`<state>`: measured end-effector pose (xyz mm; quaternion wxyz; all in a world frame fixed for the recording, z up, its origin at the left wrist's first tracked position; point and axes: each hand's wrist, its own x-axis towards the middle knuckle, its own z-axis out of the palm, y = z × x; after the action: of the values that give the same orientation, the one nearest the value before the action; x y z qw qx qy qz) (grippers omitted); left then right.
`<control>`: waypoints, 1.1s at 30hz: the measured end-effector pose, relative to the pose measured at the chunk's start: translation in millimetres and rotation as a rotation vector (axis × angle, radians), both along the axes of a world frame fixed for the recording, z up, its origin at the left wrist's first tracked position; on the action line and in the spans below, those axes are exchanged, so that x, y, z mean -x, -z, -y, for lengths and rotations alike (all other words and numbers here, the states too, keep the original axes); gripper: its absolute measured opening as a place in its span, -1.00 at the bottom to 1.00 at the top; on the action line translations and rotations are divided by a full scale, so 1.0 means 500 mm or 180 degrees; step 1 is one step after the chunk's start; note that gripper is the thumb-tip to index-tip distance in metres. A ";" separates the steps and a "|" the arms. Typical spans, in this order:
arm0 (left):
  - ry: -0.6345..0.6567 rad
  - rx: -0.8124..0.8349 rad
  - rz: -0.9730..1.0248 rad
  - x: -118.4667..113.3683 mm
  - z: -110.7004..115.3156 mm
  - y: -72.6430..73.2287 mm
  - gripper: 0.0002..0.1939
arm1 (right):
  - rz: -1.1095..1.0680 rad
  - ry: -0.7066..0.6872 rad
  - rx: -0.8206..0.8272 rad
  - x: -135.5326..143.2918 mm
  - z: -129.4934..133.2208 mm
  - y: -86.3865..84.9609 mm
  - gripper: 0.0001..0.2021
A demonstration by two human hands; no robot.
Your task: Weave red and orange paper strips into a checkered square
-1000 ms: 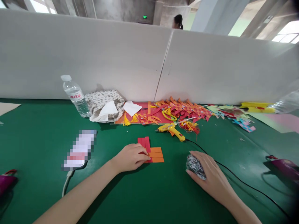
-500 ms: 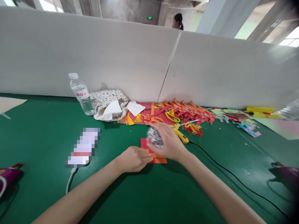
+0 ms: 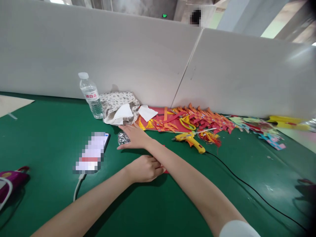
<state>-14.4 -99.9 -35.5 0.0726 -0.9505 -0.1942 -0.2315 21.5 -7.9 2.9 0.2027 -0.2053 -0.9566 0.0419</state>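
Head view: woven pieces [image 3: 209, 119] at one o'clock look finished, twelve-o'clock red paper [image 3: 166, 171] unfinished, left hand [image 3: 146, 168] atop, grip impossible to tell, right hand [image 3: 136, 137] spread loose around a packet [image 3: 123, 138].

Bottle [image 3: 92, 96], phone [image 3: 92, 152] (probably; it's blurred).

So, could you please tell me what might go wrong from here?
The right forearm crosses in front of the left hand's fingertips and hides most of the red paper, so it might knock the paper askew unseen. The glue gun lies with its nozzle toward the right hand; if hot, which I can't tell, it could burn a passing arm. The clear packet might spill if it isn't sealed.
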 end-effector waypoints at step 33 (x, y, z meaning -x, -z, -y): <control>-0.0018 0.0424 0.0126 0.000 -0.003 -0.001 -0.72 | -0.0651 0.3681 -0.0724 -0.553 0.164 0.025 -0.85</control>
<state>-14.3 -98.6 -34.9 0.0060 -0.9479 -0.2133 -0.2367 297.9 -90.1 -9.4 0.3044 -0.6646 -0.6637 -0.1584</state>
